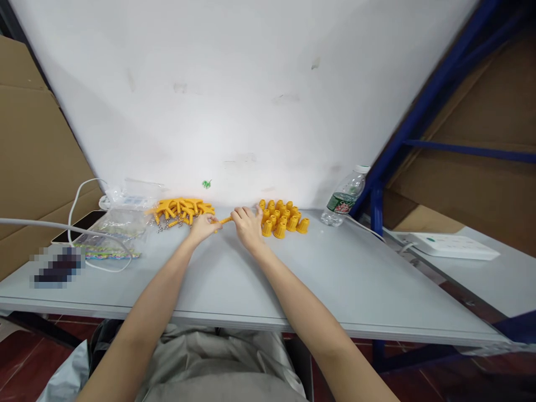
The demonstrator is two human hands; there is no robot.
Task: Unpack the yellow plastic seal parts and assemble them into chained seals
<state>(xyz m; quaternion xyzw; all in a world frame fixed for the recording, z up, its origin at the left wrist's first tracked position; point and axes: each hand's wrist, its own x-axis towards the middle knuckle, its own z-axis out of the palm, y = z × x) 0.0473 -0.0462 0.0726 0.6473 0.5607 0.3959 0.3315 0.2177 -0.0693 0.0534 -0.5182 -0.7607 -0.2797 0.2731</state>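
Between my two hands runs a thin yellow plastic piece [226, 220], close above the table. My left hand [202, 228] pinches its left end between thumb and fingers. The fingers of my right hand [248, 226] curl over its right end and hide that part. Just behind my left hand lies a heap of yellow branched plastic pieces [181, 205], with small metal bits hanging at its front edge. Right beside my right hand stand several yellow cone-shaped caps [280, 226], grouped in rows on the table.
On the grey table [335, 279], a water bottle [342, 201] leans against the white back panel [268, 100]. Clear plastic bags [125, 223], a dark-screened phone [81, 226] and a looping white cable [73, 206] lie left. A power strip [454, 245] sits far right.
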